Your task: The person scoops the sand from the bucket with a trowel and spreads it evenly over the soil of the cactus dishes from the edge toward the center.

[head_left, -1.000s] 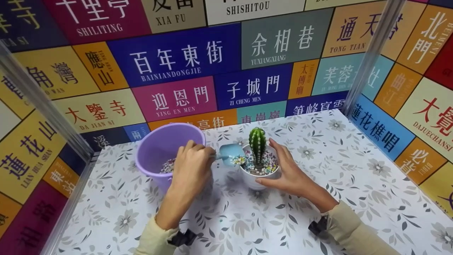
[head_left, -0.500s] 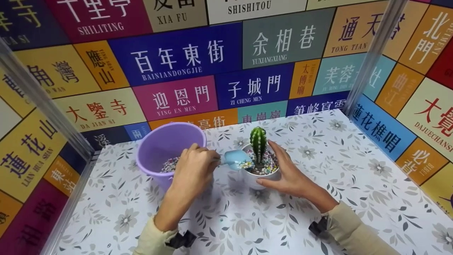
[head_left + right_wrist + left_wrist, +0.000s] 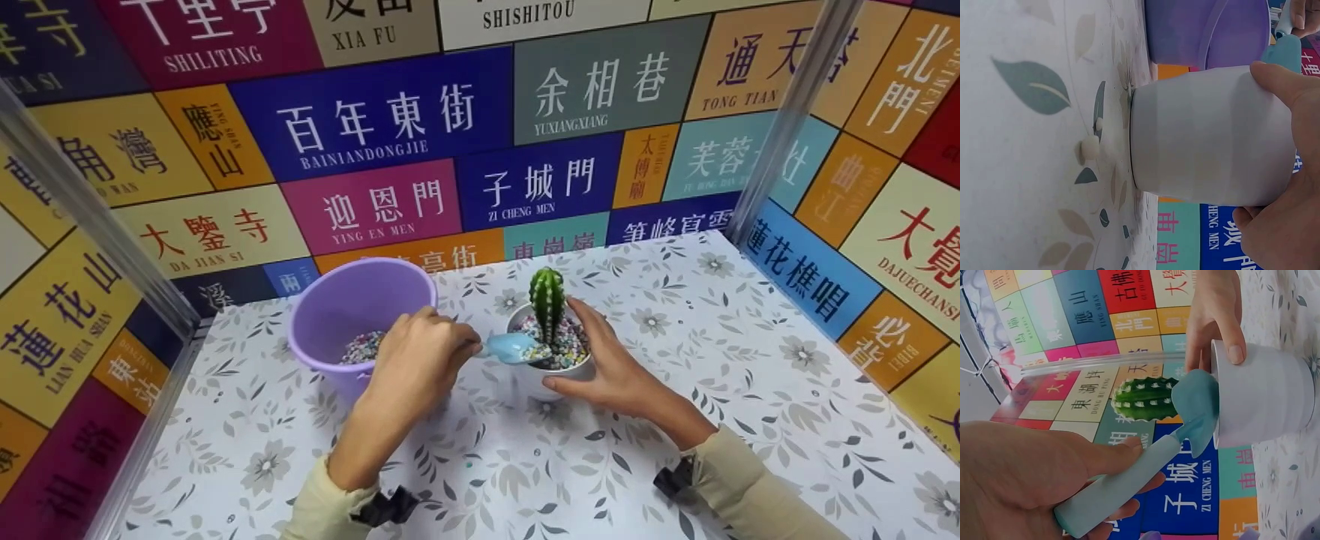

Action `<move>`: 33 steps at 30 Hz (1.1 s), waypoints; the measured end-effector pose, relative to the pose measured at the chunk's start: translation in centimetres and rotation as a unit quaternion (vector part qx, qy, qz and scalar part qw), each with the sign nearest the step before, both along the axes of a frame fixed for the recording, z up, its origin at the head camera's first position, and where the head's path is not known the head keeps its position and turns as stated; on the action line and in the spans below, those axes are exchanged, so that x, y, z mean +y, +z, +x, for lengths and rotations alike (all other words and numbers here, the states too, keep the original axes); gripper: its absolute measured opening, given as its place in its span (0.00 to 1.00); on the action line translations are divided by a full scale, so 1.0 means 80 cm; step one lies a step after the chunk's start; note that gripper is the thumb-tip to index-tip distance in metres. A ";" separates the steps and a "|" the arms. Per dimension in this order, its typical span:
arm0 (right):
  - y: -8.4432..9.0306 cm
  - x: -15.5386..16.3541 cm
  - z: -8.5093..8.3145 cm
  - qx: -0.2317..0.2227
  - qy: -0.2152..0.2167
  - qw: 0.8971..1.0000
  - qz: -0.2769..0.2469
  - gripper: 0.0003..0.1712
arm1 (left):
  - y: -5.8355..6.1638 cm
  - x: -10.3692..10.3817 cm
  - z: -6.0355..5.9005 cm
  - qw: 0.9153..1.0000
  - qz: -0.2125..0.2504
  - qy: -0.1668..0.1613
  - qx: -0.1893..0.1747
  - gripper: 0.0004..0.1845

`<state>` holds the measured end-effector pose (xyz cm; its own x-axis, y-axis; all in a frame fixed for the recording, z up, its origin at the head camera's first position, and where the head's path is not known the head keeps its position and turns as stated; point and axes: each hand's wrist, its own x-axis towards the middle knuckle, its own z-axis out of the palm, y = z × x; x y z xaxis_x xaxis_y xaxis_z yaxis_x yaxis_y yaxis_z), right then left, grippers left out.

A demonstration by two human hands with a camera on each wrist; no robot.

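Note:
A small white pot [image 3: 551,373] [image 3: 1264,399] [image 3: 1207,138] stands on the table with a green cactus [image 3: 547,298] [image 3: 1143,399] in it and coloured pebbles [image 3: 566,346] around the stem. My right hand [image 3: 607,360] [image 3: 1292,169] grips the pot's right side, thumb at the front and fingers round the back. My left hand [image 3: 420,360] [image 3: 1033,478] grips the handle of a light blue scoop [image 3: 514,348] [image 3: 1145,472], whose blade rests tilted on the pot's left rim. A purple bucket [image 3: 352,315] [image 3: 1207,31] with pebbles at its bottom stands just left of my left hand.
The table [image 3: 750,390] has a white floral cover. Walls of coloured sign panels [image 3: 390,120] close it in at the back, left and right, with metal posts [image 3: 787,120] at the corners. A few stray pebbles [image 3: 1090,147] lie beside the pot's base.
The scoop has tipped its blade down onto the pot's rim, and the pebbles it carried are off it. My left hand shifted slightly right. The right hand and pot stayed put.

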<state>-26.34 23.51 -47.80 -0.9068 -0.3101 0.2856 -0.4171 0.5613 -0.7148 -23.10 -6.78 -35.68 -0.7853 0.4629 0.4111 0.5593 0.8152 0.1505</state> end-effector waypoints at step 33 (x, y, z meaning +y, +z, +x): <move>-0.003 0.002 0.002 0.000 0.001 1.000 0.000 0.73 | -0.007 -0.008 -0.006 0.996 0.017 -0.010 0.084 0.04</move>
<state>-26.20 23.64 -48.03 -0.9060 -0.3122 0.2859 -0.4186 0.5607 -0.7144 -23.54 -7.41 -36.26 -0.6943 0.4616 0.5522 0.5957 0.7992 0.0808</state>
